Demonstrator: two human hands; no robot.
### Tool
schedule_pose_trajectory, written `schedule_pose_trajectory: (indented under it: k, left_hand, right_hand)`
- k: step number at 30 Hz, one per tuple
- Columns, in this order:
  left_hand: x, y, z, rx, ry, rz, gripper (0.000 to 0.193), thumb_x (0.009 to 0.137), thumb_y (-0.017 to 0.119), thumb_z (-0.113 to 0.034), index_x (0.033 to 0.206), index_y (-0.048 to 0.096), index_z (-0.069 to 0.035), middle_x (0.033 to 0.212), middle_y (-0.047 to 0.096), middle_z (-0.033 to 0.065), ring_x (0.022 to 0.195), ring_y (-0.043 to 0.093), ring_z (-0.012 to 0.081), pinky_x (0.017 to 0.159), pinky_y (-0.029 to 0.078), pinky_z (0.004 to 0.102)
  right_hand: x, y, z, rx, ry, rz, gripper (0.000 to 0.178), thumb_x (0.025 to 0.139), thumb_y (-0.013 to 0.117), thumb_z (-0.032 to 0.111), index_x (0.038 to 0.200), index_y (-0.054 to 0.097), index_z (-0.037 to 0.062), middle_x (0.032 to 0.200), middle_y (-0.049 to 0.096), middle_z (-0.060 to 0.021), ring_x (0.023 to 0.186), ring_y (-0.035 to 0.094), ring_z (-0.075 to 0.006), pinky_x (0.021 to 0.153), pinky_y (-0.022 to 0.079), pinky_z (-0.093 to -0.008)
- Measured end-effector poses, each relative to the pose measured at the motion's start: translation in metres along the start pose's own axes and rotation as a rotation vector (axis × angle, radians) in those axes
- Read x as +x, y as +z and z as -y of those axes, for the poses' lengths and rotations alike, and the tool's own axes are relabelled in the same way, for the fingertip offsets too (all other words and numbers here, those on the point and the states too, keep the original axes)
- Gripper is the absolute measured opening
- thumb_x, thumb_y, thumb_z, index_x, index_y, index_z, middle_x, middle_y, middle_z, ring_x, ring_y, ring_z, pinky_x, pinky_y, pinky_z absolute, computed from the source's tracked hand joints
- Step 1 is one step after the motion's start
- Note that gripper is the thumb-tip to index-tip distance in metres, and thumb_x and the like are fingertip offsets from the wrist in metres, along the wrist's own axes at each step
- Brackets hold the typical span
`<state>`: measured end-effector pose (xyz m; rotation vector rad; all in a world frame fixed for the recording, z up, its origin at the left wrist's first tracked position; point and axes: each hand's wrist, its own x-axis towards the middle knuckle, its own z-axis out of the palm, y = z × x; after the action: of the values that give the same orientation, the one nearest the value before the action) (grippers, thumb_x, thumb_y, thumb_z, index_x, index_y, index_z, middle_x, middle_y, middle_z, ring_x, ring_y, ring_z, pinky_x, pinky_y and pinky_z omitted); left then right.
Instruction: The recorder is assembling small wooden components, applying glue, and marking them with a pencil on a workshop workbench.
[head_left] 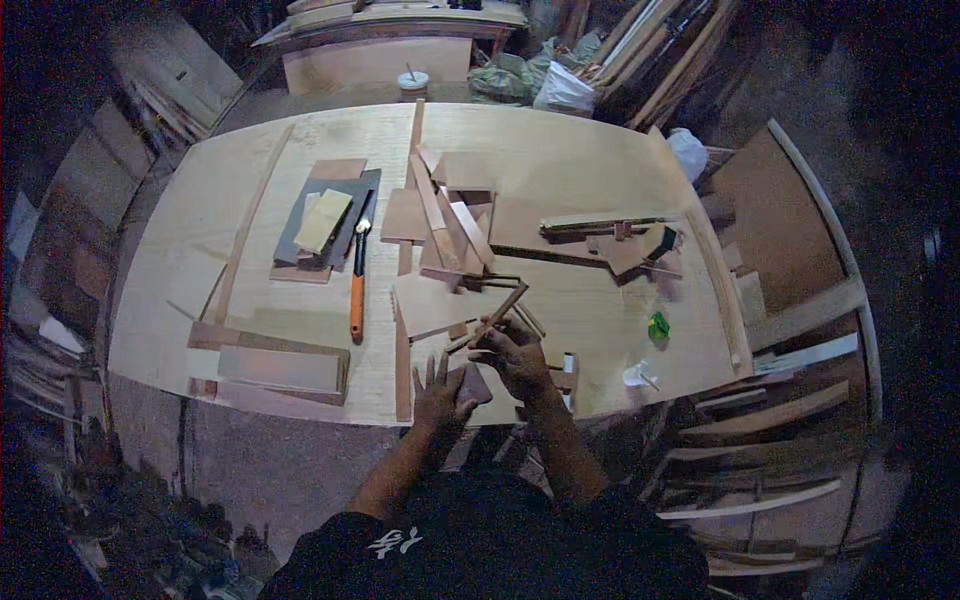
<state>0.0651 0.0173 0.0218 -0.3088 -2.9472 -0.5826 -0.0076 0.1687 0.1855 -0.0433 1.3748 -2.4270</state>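
Near the table's front edge, my right hand (518,362) is closed around a thin wooden strip (502,312) that slants up and to the right. It seems joined to other narrow strips behind it, but how is too blurred to tell. Just left of it is my left hand (436,396), its fingers partly spread upward. A small flat brown piece (476,387), perhaps sandpaper, rests between its thumb and fingers. Beyond both hands lies a pale thin board (432,304), with several brown boards and strips (455,225) piled farther back.
On the pale wooden table (560,130), an orange-handled utility knife (358,290) lies beside stacked sheets (318,225). Boards (282,368) sit front left. A green object (658,326) and a white cup (638,375) stand right, with wood scraps (630,250) behind.
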Motion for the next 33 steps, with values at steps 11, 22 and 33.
schedule_pose_trajectory:
  k: [11,22,33]
  left_hand:
    - [-0.001,0.018,0.003,0.022,0.022,0.063,0.078,0.08,0.055,-0.061,0.141,0.038,-0.015,0.153,0.016,0.0195,0.14,0.011,0.0446,0.106,0.005,0.0682]
    - [-0.002,0.042,0.016,0.015,0.039,0.006,0.083,0.075,0.059,-0.064,0.141,0.04,-0.017,0.153,0.016,0.0194,0.141,0.01,0.0432,0.106,0.004,0.0675]
    - [-0.006,0.044,0.018,0.059,0.039,0.004,0.083,0.077,0.056,-0.065,0.142,0.038,-0.016,0.153,0.017,0.0195,0.14,0.012,0.0441,0.107,0.003,0.0668]
  right_hand:
    - [-0.027,-0.044,-0.018,0.545,0.022,0.13,0.025,0.094,0.055,0.014,0.116,0.054,0.0011,0.095,0.062,-0.0114,0.086,0.064,-0.0225,0.076,0.056,-0.0352]
    - [-0.043,-0.056,-0.043,0.59,0.093,0.124,0.025,0.092,0.054,0.008,0.115,0.054,-0.0007,0.098,0.06,-0.0087,0.098,0.059,-0.0206,0.089,0.049,-0.0334]
    - [-0.053,-0.046,-0.032,0.758,0.162,0.178,0.015,0.093,0.057,0.015,0.097,0.06,0.0015,0.094,0.064,-0.0102,0.089,0.06,-0.0219,0.078,0.052,-0.0321]
